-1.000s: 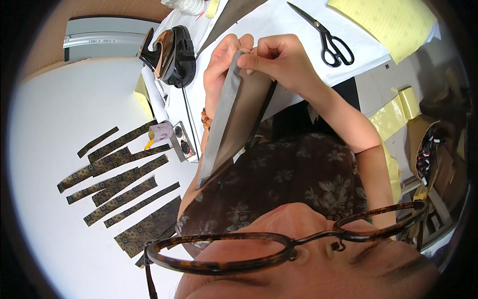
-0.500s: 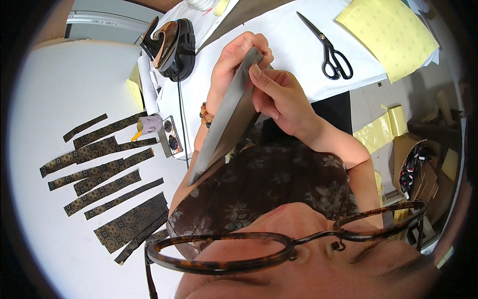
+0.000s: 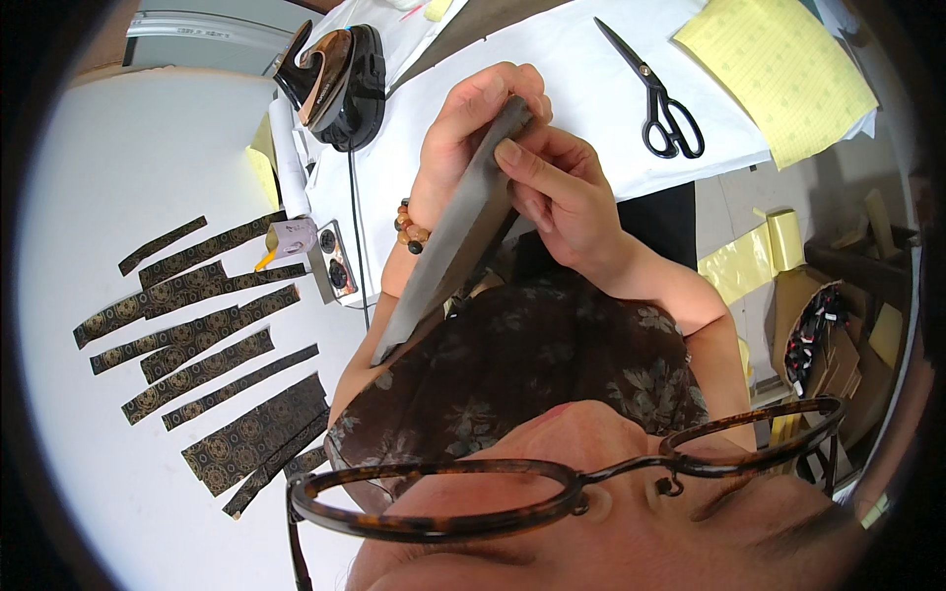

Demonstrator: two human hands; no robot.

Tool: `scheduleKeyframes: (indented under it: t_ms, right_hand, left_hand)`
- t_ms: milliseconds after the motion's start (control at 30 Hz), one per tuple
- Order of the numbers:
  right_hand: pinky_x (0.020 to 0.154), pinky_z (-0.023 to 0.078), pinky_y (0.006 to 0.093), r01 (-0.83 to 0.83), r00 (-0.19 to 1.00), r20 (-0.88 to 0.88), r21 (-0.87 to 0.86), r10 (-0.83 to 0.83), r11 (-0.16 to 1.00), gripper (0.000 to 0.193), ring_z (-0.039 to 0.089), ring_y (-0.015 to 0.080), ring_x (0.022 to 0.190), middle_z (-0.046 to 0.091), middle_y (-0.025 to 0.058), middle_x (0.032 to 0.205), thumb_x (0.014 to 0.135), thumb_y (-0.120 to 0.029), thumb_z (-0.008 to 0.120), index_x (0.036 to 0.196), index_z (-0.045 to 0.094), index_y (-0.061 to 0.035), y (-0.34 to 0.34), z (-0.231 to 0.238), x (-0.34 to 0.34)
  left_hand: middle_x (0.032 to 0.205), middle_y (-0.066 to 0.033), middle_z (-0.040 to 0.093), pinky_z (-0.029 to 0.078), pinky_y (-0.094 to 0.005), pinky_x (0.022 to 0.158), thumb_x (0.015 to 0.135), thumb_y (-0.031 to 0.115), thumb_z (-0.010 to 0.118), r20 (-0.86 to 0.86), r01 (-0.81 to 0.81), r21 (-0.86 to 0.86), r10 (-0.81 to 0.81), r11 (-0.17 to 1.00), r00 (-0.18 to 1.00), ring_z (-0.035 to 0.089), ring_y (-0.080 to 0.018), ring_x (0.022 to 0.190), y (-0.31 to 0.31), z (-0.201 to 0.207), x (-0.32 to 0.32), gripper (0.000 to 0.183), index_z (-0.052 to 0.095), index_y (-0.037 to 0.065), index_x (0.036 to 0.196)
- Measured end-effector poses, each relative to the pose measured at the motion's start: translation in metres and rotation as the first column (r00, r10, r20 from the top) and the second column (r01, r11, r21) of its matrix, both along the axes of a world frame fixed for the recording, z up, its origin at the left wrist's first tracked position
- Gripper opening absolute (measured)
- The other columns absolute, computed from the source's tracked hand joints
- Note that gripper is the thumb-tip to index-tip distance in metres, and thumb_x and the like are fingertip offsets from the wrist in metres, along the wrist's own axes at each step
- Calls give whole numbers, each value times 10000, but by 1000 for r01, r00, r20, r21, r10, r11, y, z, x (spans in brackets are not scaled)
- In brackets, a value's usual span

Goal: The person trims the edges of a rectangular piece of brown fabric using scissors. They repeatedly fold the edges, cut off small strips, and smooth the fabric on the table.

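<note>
Grey fabric [image 3: 448, 227] slants up before the wearer's floral top [image 3: 532, 355], its far end gripped by the left hand [image 3: 480, 110] and pinched by the right hand [image 3: 570, 197], where a loosened pinch could skew its edge, while beyond, small unreadable lettering [image 3: 323, 97] marks the iron [image 3: 357, 84] on the desk [image 3: 552, 51].

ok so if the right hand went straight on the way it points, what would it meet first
First the grey cloth at the right hand's own thumb, then probably the left hand behind it; the depth between the hands is unclear.
</note>
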State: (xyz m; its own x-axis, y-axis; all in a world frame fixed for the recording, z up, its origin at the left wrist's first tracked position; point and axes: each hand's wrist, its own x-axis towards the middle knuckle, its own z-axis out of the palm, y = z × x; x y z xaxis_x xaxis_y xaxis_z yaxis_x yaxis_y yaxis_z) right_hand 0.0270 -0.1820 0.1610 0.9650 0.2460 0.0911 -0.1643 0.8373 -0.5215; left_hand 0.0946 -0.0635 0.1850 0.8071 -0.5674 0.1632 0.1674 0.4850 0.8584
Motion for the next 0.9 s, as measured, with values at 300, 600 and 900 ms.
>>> scheduleKeyframes:
  t_ms: [300,600,900]
  right_hand:
    - [429,271,197,24,999,-27,-219,-31,975,236,438,32,461,539,-45,580,965,-238,733,805,687,-71,0,-1,2]
    - [736,514,272,616,788,496,-646,-365,451,270,623,137,777,679,31,887,923,-249,771,1030,657,-29,-16,-78,29]
    - [745,497,199,12,979,178,-527,96,850,143,645,58,835,723,4,971,970,-66,697,1097,665,-8,-19,-103,69]
  left_hand:
    - [917,-29,515,389,-241,667,955,278,616,32,-84,88,81,993,996,457,-130,778,-3,5,-3,295,473,90,778]
    - [917,18,436,468,-346,947,1030,277,466,-120,-99,-108,86,989,989,461,-123,716,34,3,27,257,553,96,869]
    - [991,-67,545,445,-399,969,1084,291,396,-172,74,-234,-116,969,978,509,-182,822,37,11,39,303,562,58,984]
